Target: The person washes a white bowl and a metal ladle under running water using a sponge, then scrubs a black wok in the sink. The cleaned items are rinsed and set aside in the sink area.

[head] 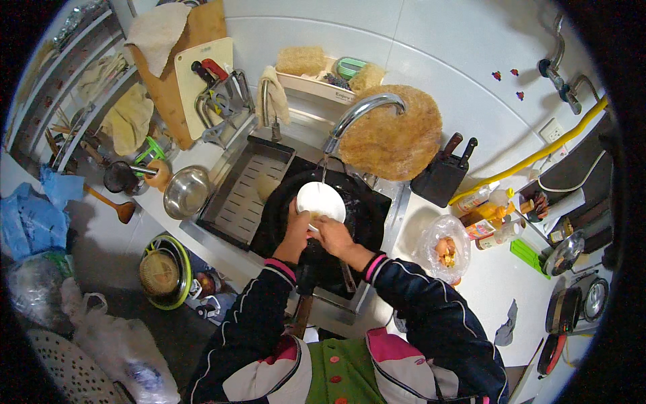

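A white bowl [323, 198] is tilted under the running chrome faucet [353, 118], and a thin stream of water falls into it. My left hand [297, 233] grips the bowl's left side and near rim. Fingers of my right hand [331, 235] press on the near rim inside the bowl; a small yellowish patch shows by the fingertips, too hidden to identify. Below both hands sits a large black wok [367, 214] in the sink. A utensil handle [348, 278] leans in the sink's near right part.
Left of the wok lies a slotted drain tray [242, 194], with a steel bowl [186, 193] beyond. On the right stand a black knife block [440, 174], a plastic bag with eggshells [444, 250] and several bottles [484, 217]. A round brown board [393, 134] leans behind the faucet.
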